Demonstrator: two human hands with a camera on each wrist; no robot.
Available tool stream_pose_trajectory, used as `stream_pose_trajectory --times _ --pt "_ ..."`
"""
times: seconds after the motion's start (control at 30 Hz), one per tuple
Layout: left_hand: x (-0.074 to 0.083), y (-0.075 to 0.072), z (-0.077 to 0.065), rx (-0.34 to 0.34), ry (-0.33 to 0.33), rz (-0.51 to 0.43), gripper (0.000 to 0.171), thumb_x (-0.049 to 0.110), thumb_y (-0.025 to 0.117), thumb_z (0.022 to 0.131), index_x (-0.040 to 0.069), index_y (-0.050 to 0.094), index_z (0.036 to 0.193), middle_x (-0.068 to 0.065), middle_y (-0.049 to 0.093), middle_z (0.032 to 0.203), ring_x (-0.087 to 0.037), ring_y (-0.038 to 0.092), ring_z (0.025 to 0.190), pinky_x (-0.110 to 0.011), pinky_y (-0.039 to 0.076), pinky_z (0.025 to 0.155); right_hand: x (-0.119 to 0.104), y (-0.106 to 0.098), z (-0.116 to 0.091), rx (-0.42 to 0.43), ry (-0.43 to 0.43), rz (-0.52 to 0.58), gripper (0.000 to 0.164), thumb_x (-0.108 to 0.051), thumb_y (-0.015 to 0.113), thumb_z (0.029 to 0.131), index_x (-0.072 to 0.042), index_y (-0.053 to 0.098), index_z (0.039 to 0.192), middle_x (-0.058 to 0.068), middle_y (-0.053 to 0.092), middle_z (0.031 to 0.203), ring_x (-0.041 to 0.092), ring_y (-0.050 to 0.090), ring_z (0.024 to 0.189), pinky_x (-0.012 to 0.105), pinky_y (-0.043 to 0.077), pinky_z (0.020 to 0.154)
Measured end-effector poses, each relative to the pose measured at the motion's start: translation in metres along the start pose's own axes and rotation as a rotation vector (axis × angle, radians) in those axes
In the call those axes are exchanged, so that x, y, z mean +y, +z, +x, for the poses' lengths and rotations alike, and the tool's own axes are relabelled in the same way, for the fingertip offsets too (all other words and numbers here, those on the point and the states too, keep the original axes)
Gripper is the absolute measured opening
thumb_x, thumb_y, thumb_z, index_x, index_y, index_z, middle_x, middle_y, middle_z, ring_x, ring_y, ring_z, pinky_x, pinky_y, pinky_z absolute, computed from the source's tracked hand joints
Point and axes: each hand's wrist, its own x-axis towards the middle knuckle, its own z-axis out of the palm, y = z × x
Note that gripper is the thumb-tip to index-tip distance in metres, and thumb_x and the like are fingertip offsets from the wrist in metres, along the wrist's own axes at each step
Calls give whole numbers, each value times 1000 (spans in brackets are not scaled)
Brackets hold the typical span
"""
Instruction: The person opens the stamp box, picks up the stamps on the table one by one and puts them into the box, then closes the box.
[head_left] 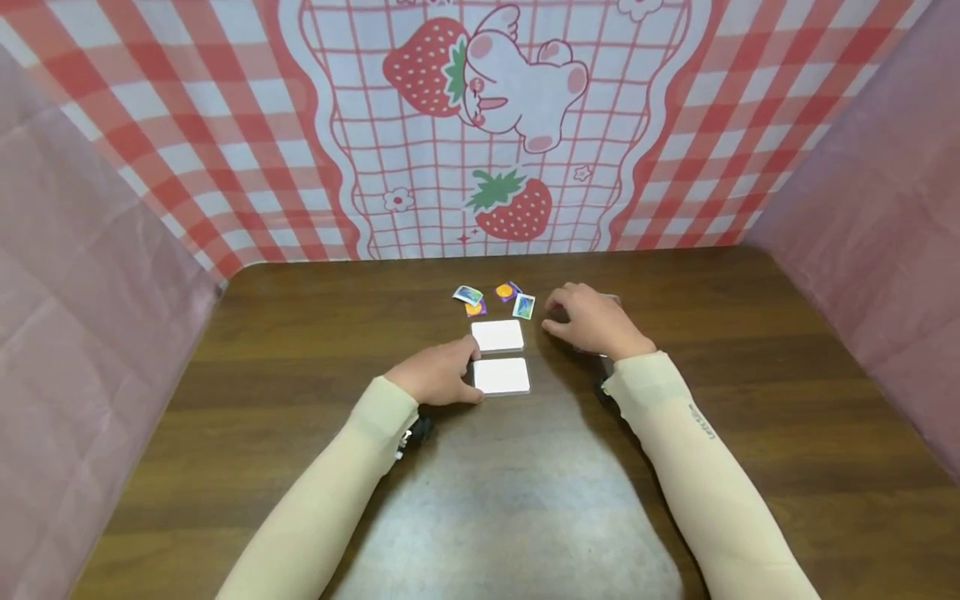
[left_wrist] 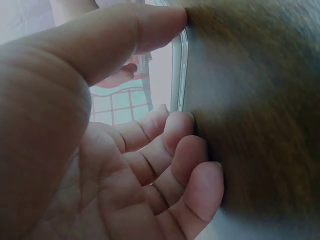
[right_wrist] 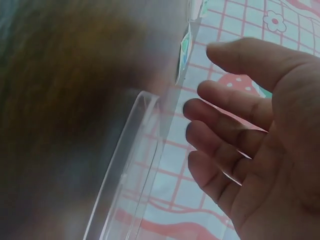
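Observation:
Two white rectangles in clear cases lie flat on the table, one behind the other: the rear white case (head_left: 497,335) and the front white case (head_left: 502,376). My left hand (head_left: 435,374) holds the front one at its left end, thumb at the near corner and fingers at the far corner. In the left wrist view the clear rim (left_wrist: 179,75) runs between thumb and fingers. My right hand (head_left: 592,319) hovers with loosely bent fingers and nothing between them. Beneath it lies a clear plastic box (right_wrist: 127,160), mostly hidden by the hand in the head view.
Behind the white cases lie several small picture cards, among them a green-blue card (head_left: 468,295), an orange-purple card (head_left: 505,292) and another green-blue card (head_left: 524,306). A checked strawberry cloth (head_left: 517,208) hangs at the back of the wooden table (head_left: 300,333). Pink cloths flank both sides.

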Motion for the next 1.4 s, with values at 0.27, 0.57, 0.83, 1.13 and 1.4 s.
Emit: stream_pose_trajectory --times 0.27,0.57,0.83,1.13,1.4 --pt "0 0 2 -3 -7 -5 54 40 81 89 11 53 125 -5 63 107 -20 59 95 -39 49 90 -1 0 12 23 -27 25 33 -29 74 97 -6 71 119 12 68 117 31 63 111 52 49 98" --pt "-3 0 1 -13 -19 -20 57 42 81 89 12 51 127 -6 64 112 -19 61 99 -40 49 93 -9 4 38 -58 15 11 53 -34 73 95 -2 62 136 20 55 132 38 52 123 57 46 101" --pt "-3 2 3 -7 -9 -22 55 41 81 88 13 52 125 -5 64 110 -18 61 97 -39 50 90 -12 9 46 -87 55 -7 54 -37 73 94 -1 63 133 20 56 130 38 54 120 59 47 99" --pt "-2 2 4 -10 -9 -22 57 42 81 89 12 51 127 -6 65 113 -18 62 100 -39 50 92 -11 8 46 -87 65 11 51 -37 74 95 -3 65 132 19 56 130 37 57 119 58 48 100" --pt "-2 2 3 -12 -21 -15 57 41 81 89 12 51 127 -6 65 113 -18 63 101 -39 50 94 -12 8 47 -96 67 12 46 -36 73 96 -3 67 128 19 57 129 36 58 116 56 49 98"
